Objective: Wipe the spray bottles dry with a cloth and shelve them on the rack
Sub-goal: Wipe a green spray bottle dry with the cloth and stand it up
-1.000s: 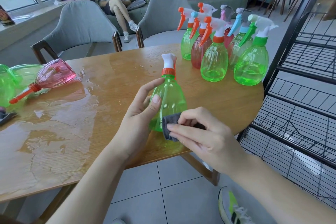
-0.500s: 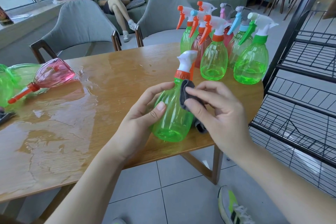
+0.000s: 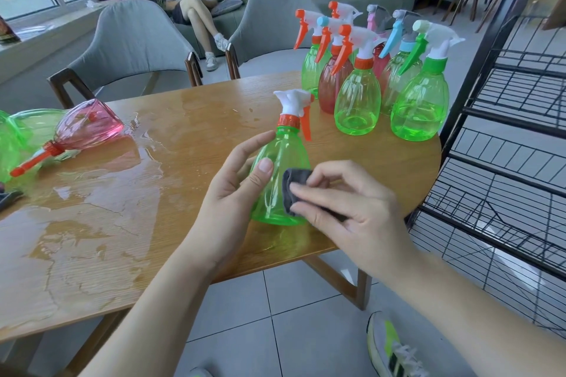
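Green spray bottle (image 3: 280, 180) upright on table edge, grey cloth (image 3: 293, 190) against it

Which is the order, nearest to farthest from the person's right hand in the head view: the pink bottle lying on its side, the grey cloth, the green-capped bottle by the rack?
1. Grey cloth: pinched in the right hand itself, against the held bottle.
2. Green-capped bottle: upright, beyond the hand, at the table's right edge.
3. Pink bottle: on its side, far left.

We look from head height, forward and down, close over the wooden table (image 3: 153, 223); no second view.
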Tool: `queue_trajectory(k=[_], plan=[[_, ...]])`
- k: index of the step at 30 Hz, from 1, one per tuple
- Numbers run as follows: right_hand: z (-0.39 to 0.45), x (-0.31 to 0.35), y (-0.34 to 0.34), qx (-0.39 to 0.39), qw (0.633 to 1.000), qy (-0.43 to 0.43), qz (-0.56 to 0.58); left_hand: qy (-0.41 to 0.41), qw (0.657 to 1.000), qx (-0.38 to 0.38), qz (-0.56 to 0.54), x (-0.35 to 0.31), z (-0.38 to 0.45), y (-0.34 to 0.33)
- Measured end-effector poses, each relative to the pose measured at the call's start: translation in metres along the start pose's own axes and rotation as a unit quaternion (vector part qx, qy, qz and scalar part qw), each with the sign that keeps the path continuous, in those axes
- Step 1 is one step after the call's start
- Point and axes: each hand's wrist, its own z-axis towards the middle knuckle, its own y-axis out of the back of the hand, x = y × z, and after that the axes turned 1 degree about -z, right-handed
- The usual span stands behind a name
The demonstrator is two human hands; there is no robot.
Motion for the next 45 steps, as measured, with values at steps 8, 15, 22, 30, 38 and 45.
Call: queue_trajectory(k=[8, 15, 22, 30, 38, 45], plan=[[-0.008, -0.003, -0.005, 0.041, 0.993, 0.095, -0.049, -0.003, 0.999, -0.015, 0.030, -0.005, -0.001, 0.001], [0.017, -0.011, -0.001, -0.071, 0.996, -0.054, -0.002, -0.006, 0.997, 0.060, 0.043, -0.008, -0.005, 0.008], [0.012, -0.007, -0.002, -0.062, 0.990, -0.113, 0.059, -0.027, 0.993, 0.090, 0.074, -0.008, -0.003, 0.015], [0.018, -0.005, -0.001, -0.081, 0.992, -0.095, 0.020, -0.030, 0.992, 0.079, 0.095, -0.004, -0.002, 0.013], [-0.009, 0.005, -0.012, -0.007, 1.000, 0.022, -0.011, -0.014, 0.999, 0.020, 0.027, 0.000, -0.004, 0.005], [-0.012, 0.002, -0.015, 0.018, 0.995, 0.088, -0.044, -0.010, 1.000, 0.010, 0.004, -0.003, -0.003, 0.008]])
